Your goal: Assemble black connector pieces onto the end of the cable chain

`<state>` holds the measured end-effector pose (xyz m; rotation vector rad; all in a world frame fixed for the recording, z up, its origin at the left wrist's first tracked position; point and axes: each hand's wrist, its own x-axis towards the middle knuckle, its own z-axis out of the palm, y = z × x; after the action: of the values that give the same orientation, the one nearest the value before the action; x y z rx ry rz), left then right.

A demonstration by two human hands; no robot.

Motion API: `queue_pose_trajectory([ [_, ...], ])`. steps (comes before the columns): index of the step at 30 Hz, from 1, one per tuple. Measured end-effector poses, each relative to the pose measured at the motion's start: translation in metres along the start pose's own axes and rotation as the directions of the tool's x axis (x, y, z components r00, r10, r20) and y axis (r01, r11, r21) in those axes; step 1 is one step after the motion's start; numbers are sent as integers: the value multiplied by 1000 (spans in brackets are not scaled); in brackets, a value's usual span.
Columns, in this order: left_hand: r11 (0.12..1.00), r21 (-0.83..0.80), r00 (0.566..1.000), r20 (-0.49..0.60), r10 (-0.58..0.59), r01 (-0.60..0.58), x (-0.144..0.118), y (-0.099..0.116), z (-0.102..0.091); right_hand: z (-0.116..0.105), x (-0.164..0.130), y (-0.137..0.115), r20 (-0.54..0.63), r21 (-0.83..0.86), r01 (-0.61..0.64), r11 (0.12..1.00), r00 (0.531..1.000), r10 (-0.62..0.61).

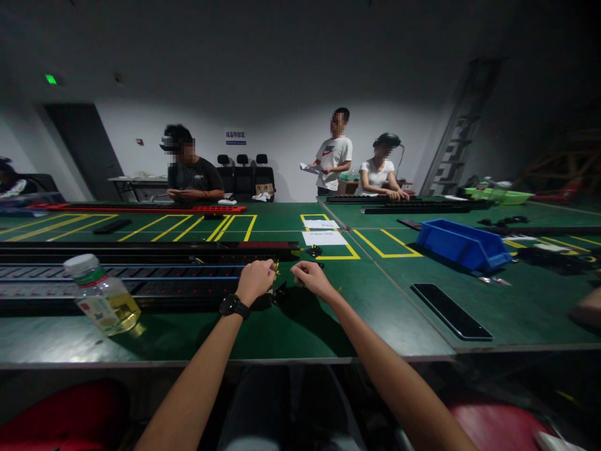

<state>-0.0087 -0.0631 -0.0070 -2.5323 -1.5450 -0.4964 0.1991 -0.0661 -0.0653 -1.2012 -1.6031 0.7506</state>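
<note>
My left hand (pixel 256 280), with a black watch on the wrist, is closed at the right end of a long black track (pixel 183 285) that lies along the table. Thin yellow wires (pixel 277 269) show at its fingertips, and the fingers appear to pinch them. Just to the right, my right hand (pixel 310 277) is closed with thumb and fingers together. Anything it may hold is too small to make out. Below and between the hands lies a small dark part (pixel 278 292). Blue lines run along the track's top towards my left hand.
A bottle of yellow liquid (pixel 106 300) stands at front left. A phone (pixel 451 311) and a blue bin (pixel 462 244) are to the right. Paper labels (pixel 323 238) and a small black part (pixel 313 251) lie beyond my hands. Several people are across the table.
</note>
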Motion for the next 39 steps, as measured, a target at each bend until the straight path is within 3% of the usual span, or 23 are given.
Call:
queue_pose_trajectory([
  [14, 1000, -14, 1000, 20, 20, -20, 0, -1, 0, -1, -1, -1, 6, -26, 5, 1000, 1000, -5],
  [25, 987, -157, 1000, 18, 19, -16, 1, -6, 1, -1, -2, -2, 11, -45, 1, 999, 1000, -1],
  [39, 985, -167, 999, 8, 35, -33, 2, -7, 4, -1, -4, -4, 12, -56, 13, 998, 1000, -12],
])
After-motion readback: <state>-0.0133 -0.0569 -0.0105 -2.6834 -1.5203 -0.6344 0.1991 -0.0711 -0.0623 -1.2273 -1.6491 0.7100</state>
